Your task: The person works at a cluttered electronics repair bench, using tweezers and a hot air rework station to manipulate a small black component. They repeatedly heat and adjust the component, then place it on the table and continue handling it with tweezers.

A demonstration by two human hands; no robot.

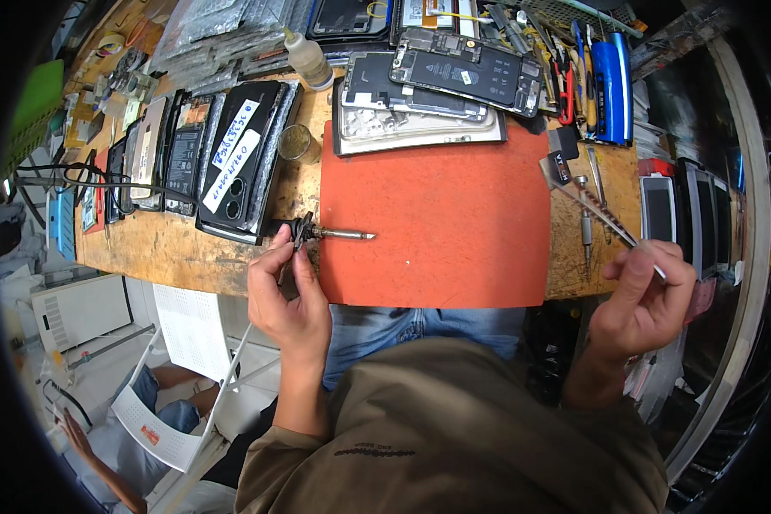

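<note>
The soldering iron (344, 233) extends across the left edge of the orange-red mat (437, 206), tip pointing right. The left hand's (288, 291) grip pinches its black handle between thumb and fingertips. The right hand's (644, 295) grip pinches metal tweezers (612, 221) over the worktop (133, 253). Keep fingers behind the metal barrel, and hold the tip clear of the labelled black phone (270, 120) alongside.

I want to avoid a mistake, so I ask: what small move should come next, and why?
Perhaps the right hand should bring its tool in over the mat: the left hand holds the iron with its tip there, while the tool is mostly right of it.
</note>
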